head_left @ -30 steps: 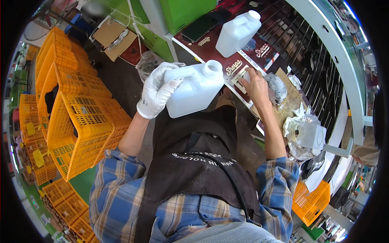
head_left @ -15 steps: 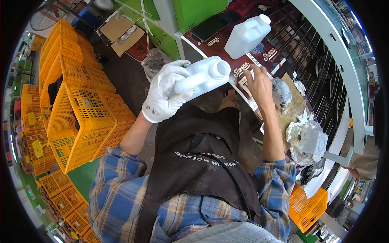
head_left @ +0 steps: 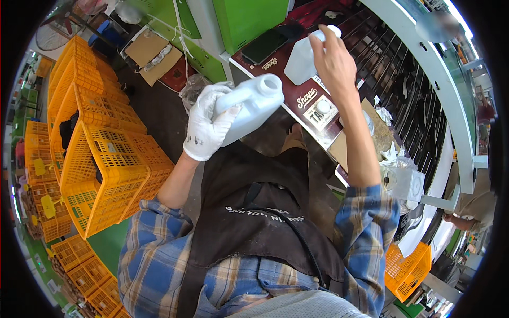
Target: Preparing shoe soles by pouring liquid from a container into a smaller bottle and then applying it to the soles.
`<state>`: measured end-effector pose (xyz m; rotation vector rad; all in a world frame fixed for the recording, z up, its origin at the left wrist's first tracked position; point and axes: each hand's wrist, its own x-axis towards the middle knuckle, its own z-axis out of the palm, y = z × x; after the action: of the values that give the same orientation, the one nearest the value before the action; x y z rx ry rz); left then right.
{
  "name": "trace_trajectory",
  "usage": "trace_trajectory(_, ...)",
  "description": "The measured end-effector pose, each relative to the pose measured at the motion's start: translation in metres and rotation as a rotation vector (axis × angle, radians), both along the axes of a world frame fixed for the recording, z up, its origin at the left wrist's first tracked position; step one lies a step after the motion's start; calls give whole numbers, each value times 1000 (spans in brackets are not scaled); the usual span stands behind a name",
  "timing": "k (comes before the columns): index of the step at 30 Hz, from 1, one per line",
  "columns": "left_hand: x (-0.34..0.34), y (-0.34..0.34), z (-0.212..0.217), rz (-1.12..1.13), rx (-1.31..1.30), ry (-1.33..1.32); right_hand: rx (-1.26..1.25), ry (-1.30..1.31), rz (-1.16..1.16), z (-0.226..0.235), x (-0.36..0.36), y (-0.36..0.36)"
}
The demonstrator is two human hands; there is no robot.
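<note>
My left hand [head_left: 208,121], in a white glove smudged with grey, is closed round the handle side of a translucent white plastic jug [head_left: 249,108]. That jug is tilted, and its round mouth is uncapped. My bare right hand [head_left: 336,63] is stretched over a second white jug [head_left: 301,62] standing on the bench. Its fingers are apart, close to that jug's white cap [head_left: 334,30]; whether they touch it is hard to tell. A small white cap [head_left: 323,107] lies on the dark red printed surface [head_left: 294,95] below my right hand.
Yellow crates [head_left: 111,175] are stacked on the left. A dark phone-like slab [head_left: 263,50] lies by the green cabinet [head_left: 249,24]. Metal rods [head_left: 395,69] fill the rack beyond my right arm. Clear containers [head_left: 405,183] stand near my right elbow.
My right hand has moved away from me to the second jug, uncovering the loose white cap on the bench. The held jug has tipped more upright.
</note>
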<state>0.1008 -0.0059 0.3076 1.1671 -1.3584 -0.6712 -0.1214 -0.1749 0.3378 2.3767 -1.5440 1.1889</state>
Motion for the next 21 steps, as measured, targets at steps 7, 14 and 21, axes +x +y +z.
trace_trajectory(7, -8, -56, 24, 328, -95, -39, 402, 78, -217, -2, 17, -58)
trace_trajectory(14, -50, -170, -28, 235, -306, 27, 385, 123, -298, 1, -17, -36)
trace_trajectory(21, -73, -234, -57, 294, -379, -262, 407, 111, -357, 6, -29, -16)
